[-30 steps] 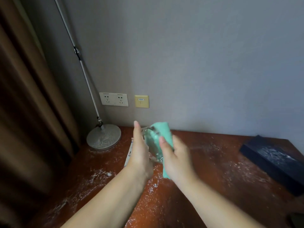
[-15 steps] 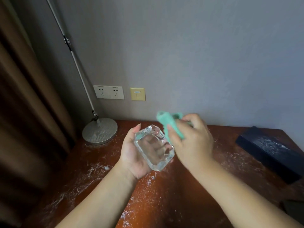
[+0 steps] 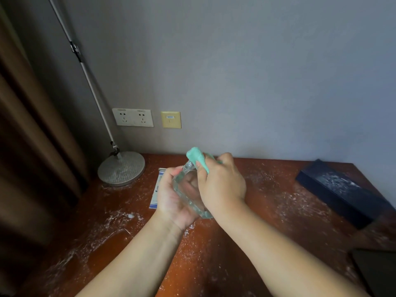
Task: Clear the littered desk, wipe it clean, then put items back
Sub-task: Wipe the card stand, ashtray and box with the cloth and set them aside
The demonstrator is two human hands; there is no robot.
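My left hand (image 3: 171, 200) cradles a clear glass dish (image 3: 186, 190) above the middle of the reddish wooden desk (image 3: 214, 254). My right hand (image 3: 220, 185) grips a teal cloth (image 3: 196, 156) and presses into the dish from the right, covering much of its inside. White powder (image 3: 111, 221) is scattered over the desk top, thickest at the left and around the centre.
A lamp with a round metal base (image 3: 121, 168) stands at the back left by a brown curtain (image 3: 32, 146). A white card (image 3: 157, 187) lies under my left hand. A dusty dark box (image 3: 338, 191) sits at the right, and a dark object (image 3: 375, 271) at the lower right corner.
My right hand with the teal cloth has moved back down into the glass dish after lifting off it. My left hand keeps the dish tilted toward me.
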